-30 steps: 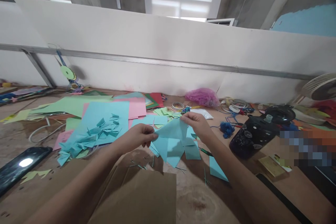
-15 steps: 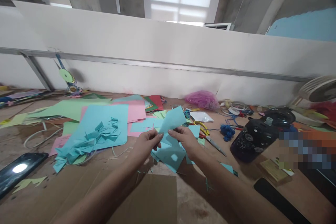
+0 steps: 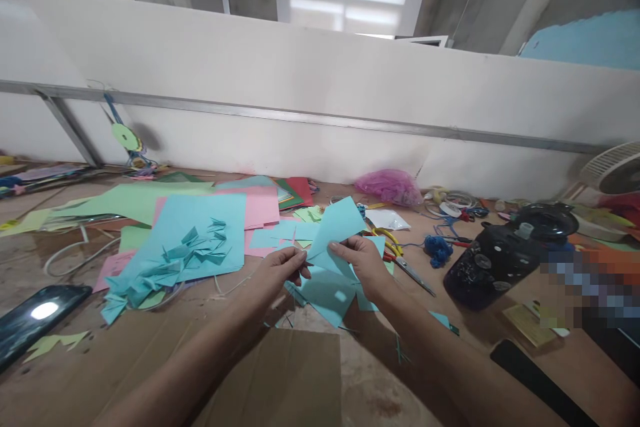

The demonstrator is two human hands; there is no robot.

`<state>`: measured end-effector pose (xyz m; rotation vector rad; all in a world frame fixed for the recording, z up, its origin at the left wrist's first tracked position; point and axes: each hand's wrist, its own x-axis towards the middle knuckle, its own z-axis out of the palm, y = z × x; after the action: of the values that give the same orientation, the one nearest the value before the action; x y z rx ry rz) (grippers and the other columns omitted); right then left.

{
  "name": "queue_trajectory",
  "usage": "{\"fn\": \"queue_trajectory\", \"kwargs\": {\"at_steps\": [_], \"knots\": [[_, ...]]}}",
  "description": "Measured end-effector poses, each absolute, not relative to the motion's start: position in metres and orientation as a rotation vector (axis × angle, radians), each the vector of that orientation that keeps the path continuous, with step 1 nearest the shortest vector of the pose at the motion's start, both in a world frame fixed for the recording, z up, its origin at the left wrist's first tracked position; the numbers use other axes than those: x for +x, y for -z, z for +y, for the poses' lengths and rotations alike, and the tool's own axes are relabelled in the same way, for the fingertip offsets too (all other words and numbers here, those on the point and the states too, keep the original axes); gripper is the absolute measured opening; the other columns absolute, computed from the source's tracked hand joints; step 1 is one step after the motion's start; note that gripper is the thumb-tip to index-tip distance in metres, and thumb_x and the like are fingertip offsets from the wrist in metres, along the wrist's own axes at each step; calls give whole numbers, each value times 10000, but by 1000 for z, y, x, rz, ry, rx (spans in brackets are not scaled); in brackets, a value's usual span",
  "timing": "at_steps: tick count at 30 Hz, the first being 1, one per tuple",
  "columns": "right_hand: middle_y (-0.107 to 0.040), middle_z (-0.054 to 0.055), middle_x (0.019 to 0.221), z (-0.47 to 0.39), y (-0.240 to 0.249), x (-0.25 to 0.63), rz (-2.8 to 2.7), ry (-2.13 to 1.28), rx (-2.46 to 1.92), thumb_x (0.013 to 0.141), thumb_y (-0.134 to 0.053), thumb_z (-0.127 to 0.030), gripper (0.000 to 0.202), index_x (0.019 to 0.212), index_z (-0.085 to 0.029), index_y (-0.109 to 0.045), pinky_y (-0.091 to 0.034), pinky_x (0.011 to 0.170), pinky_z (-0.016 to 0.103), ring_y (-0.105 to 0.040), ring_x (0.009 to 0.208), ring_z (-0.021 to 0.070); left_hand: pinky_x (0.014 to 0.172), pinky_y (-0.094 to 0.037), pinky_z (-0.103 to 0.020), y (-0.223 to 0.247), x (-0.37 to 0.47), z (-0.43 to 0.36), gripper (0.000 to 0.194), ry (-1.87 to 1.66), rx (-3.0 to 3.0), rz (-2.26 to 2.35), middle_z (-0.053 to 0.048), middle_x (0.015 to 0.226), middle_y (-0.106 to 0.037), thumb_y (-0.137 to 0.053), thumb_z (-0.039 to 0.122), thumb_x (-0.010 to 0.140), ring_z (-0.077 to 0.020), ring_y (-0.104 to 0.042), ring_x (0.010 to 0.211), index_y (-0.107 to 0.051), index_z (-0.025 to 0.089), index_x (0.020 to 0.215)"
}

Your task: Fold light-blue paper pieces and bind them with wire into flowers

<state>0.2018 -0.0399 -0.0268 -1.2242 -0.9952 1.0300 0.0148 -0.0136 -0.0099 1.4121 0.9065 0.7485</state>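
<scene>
My right hand pinches a light blue piece of paper, which is tilted up above the table. My left hand is closed at the paper's lower left edge, with thumb and finger pressed together on it. Below the hands lies another light blue sheet, with small cut pieces around it. To the left, folded light blue paper pieces are heaped on a larger blue sheet. Scissors and yellow-handled pliers lie just right of my right hand.
A dark jug, blue yarn and a fan stand or lie at the right. A phone is at the far left. Brown cardboard lies in front. A pink plastic bag rests by the wall.
The held paper and my right hand have shifted slightly right, away from my left hand. The paper has turned a little. The camera view has also moved slightly.
</scene>
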Motion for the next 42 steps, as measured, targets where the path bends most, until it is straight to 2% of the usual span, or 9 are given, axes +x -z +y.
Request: {"fn": "queue_trajectory", "kwargs": {"at_steps": [9, 14, 19, 28, 35, 42], "knots": [[-511, -42, 554, -42, 27, 201, -1036, -999, -1243, 637, -772, -447, 331, 614, -152, -622, -288, 568, 268, -400, 558, 113, 612, -414, -259, 17, 18, -9, 361, -764, 1504, 906, 11, 618, -603, -593, 545, 758, -147, -521, 600, -569, 195, 673], [-533, -30, 572, -45, 27, 198, -1079, -1017, -1240, 661, -755, -443, 320, 632, -153, -625, -290, 554, 265, -411, 560, 117, 632, -419, -258, 16, 19, -12, 350, -760, 1516, 902, 5, 653, -620, -585, 532, 776, -153, -546, 643, -600, 189, 708], [-494, -39, 532, -47, 27, 192, -1106, -1054, -1217, 666, -747, -447, 343, 577, -156, -588, -270, 528, 259, -376, 532, 108, 582, -399, -257, 22, 20, -9, 346, -780, 1509, 905, 22, 572, -573, -650, 520, 716, -145, -520, 576, -582, 188, 645], [-508, -35, 513, -49, 24, 190, -1103, -1091, -1208, 652, -759, -430, 332, 554, -164, -586, -283, 519, 257, -383, 509, 106, 552, -394, -256, 21, 22, -12, 368, -763, 1459, 932, 16, 540, -579, -655, 544, 697, -134, -486, 529, -576, 193, 621], [-620, -2, 630, -47, 27, 195, -1019, -1089, -1182, 647, -773, -394, 271, 692, -147, -674, -363, 582, 274, -486, 581, 138, 587, -412, -268, 23, 21, -11, 375, -783, 1475, 882, 9, 584, -586, -584, 545, 762, -143, -497, 556, -570, 197, 622], [-648, 17, 665, -49, 26, 194, -1033, -1117, -1149, 670, -766, -387, 265, 710, -137, -686, -390, 607, 287, -513, 600, 149, 626, -424, -268, 18, 19, -13, 370, -763, 1508, 901, -2, 624, -617, -571, 541, 783, -159, -533, 612, -592, 196, 652]]}}
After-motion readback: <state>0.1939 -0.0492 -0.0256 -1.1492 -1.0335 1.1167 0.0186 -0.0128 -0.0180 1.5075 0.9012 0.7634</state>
